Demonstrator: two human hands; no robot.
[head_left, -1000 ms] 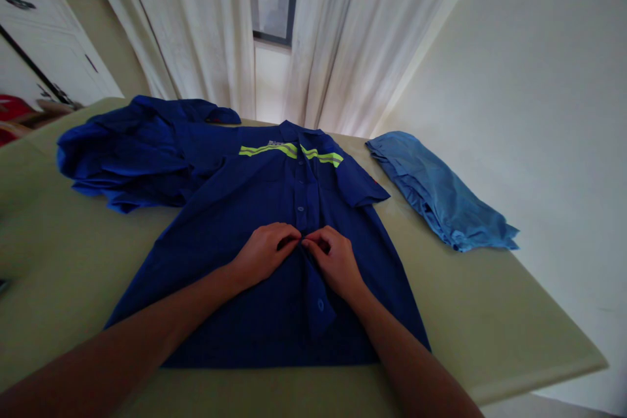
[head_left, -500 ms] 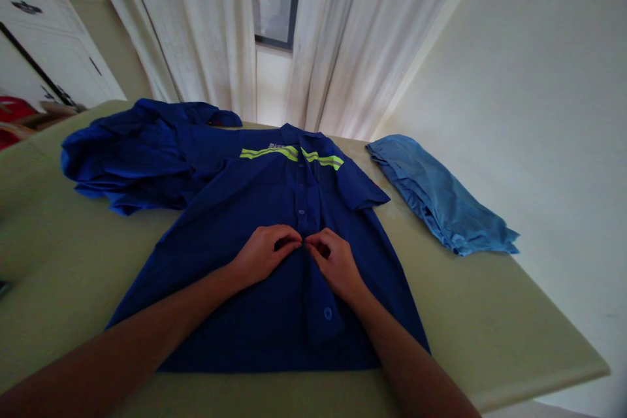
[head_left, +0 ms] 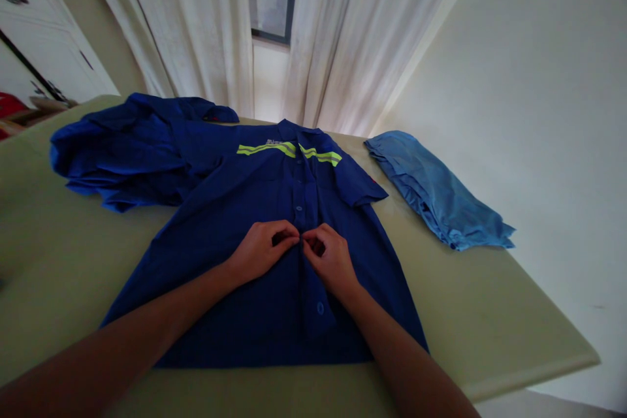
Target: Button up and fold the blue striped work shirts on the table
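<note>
A dark blue work shirt with a yellow-green reflective stripe across the chest lies flat, front up, on a pale green table. My left hand and my right hand meet at the shirt's button placket, halfway down. Both hands pinch the placket fabric, fingertips almost touching. One button shows above the hands and one below. The lower part of the placket is folded open.
A crumpled pile of dark blue garments lies at the back left of the table. A folded light blue garment sits at the right, near the wall. White curtains hang behind; a white cabinet stands far left.
My hands stay at the same spot on the placket with only small finger movements. The view shifts slightly.
</note>
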